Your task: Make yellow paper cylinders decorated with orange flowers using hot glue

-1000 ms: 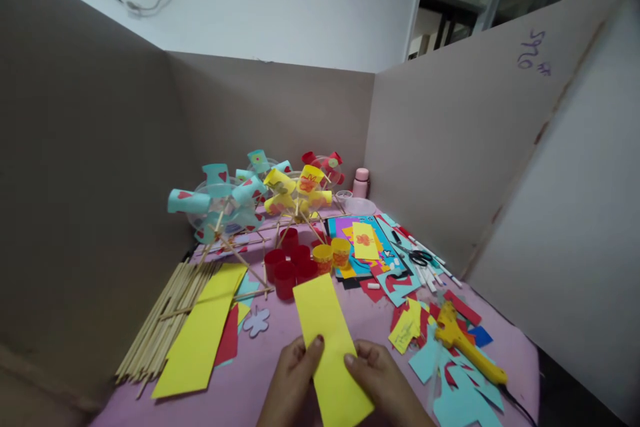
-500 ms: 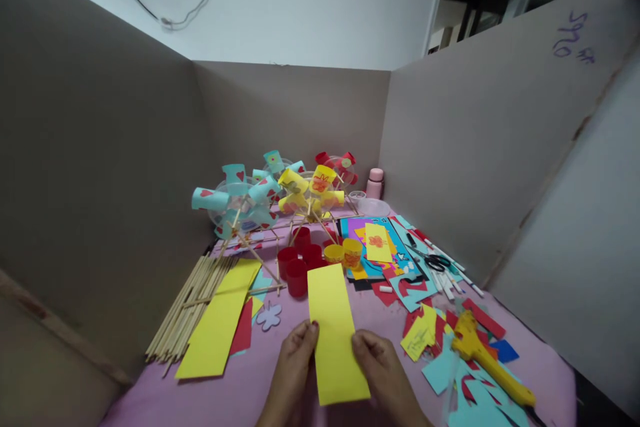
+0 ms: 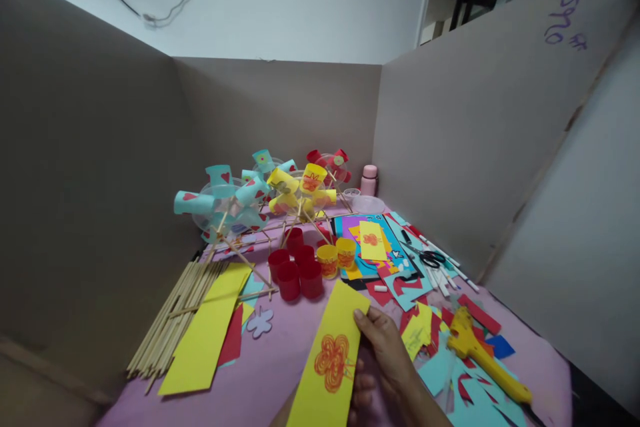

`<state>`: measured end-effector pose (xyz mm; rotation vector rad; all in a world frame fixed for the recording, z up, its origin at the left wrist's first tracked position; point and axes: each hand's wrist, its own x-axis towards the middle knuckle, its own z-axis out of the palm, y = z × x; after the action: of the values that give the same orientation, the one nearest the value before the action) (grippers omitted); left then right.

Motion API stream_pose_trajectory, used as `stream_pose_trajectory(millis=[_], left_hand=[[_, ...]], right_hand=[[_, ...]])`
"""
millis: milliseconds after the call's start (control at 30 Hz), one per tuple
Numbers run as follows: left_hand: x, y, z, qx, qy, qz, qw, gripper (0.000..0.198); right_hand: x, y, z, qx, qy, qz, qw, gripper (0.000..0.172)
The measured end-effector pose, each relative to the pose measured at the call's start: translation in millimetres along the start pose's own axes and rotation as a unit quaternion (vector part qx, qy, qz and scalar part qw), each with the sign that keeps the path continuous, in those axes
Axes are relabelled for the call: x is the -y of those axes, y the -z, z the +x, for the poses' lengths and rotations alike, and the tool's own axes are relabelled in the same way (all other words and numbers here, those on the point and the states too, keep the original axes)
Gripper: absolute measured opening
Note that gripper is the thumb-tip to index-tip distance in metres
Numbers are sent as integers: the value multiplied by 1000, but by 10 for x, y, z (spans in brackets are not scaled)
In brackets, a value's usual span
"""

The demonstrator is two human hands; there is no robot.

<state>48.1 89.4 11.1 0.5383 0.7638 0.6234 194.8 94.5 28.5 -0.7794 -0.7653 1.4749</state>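
Observation:
A yellow paper strip (image 3: 325, 373) with an orange scribbled figure drawn on it is held upright and tilted, low in the middle of the view. My right hand (image 3: 387, 347) grips its upper right edge, the thumb pressed on the drawn face. Most of my left hand (image 3: 363, 385) is hidden behind the strip; fingertips, apparently its own, curl past the right edge, and a bit of wrist shows at lower left. Beyond the strip stand several red paper cups or rings (image 3: 290, 280) and two yellow paper rings (image 3: 327, 260) with orange drawings.
Bamboo sticks (image 3: 173, 320) and yellow sheets (image 3: 205, 340) lie left, near a purple flower cutout (image 3: 261, 322). Paper wheels on stick frames (image 3: 300, 190) stand behind. To the right are scissors (image 3: 431, 258), markers, paper scraps and a yellow glue gun (image 3: 487, 360). Partition walls enclose the table.
The strip has been turned from its plain face to its drawn face and tilted right. My left hand has gone from the strip's left edge to behind it. The view has shifted slightly.

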Motion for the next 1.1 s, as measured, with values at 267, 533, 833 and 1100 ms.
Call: stream_pose_trajectory(millis=[267, 533, 833, 1100], left_hand=[[-145, -148, -118, -15, 2, -43, 999, 34], [-67, 0, -39, -10, -48, -12, 999, 29], [-45, -62, -38, 48, -78, 35, 995, 23], [-35, 5, 42, 23, -154, 15, 988, 29]], right_hand=[[-94, 188, 82, -92, 30, -69, 993, 31], [-91, 246, 97, -93, 23, -80, 992, 31], [-131, 226, 87, -93, 19, -54, 994, 34], [-175, 224, 87, -84, -15, -58, 995, 41]])
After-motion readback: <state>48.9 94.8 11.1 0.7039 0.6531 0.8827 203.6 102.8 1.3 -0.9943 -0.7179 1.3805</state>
